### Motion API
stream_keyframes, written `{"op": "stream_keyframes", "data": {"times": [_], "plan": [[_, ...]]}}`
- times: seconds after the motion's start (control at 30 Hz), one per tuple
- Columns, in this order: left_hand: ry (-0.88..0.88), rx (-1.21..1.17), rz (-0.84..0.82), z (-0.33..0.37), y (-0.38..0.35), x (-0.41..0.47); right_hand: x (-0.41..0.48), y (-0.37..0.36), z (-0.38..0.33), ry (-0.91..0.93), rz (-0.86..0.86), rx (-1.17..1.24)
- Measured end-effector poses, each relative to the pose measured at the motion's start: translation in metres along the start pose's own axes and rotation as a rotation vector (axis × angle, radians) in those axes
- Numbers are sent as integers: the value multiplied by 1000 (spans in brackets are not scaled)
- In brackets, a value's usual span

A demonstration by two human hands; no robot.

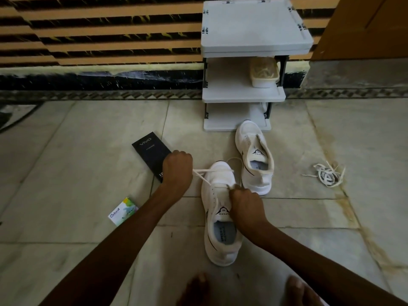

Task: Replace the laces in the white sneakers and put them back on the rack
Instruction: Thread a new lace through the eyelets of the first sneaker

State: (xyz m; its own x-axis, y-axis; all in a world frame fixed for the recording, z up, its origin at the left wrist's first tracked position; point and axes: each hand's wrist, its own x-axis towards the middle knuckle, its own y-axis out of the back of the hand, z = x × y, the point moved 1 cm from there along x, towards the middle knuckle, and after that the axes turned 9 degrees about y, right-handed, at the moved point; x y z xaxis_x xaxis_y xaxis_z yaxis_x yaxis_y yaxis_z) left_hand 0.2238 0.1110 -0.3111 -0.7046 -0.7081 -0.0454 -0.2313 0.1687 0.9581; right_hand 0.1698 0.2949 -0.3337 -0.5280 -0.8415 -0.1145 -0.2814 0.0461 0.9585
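At the far left a small box (123, 211) lies on the floor (88, 133), with a black box (152, 154) just past it. My left hand (177, 167) is curled round the ends of the new lace (212, 171) and holds it taut out to the left, arm reaching forward, back of the hand up. The lace is light, soft and flat. I judge it slips easily, so it is best gripped near its tips and kept under tension. It crosses the toe end of the near sneaker (220, 246), which lies in front of me, toe toward the rack (242, 94). My right hand (246, 200) pinches the lace at the eyelets above the tongue, knuckles up. The second sneaker (256, 157) stands beyond it, apparently unlaced. Old laces (327, 175) lie heaped well to the right.
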Motion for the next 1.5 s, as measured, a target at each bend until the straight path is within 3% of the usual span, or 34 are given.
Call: {"op": "stream_keyframes", "data": {"times": [0.1, 0.23, 0.4, 0.57, 0.7, 0.97, 1.17, 1.5], "plan": [[37, -104, -33, -8, -5, 1, 1, -2, 0, 16, 22, 16], [117, -621, -103, -7, -4, -4, -1, 0, 4, 4, 164, 108], [121, -1208, -195, -6, 24, -13, 21, 52, 6, 67, 400, 579], [25, -1538, -12, -14, 106, -3, 52, 164, 3, 155, 505, 832], [-51, -1692, 183, -31, 197, 8, 72, 247, -3, 249, 579, 917], [-190, -1824, 321, -64, 344, 19, 71, 387, -34, 459, 752, 918], [-237, -1874, 354, -77, 393, 13, 59, 434, -52, 513, 790, 1008], [-258, -1946, 356, -86, 434, 11, 56, 486, -76, 443, 839, 1053]]}}
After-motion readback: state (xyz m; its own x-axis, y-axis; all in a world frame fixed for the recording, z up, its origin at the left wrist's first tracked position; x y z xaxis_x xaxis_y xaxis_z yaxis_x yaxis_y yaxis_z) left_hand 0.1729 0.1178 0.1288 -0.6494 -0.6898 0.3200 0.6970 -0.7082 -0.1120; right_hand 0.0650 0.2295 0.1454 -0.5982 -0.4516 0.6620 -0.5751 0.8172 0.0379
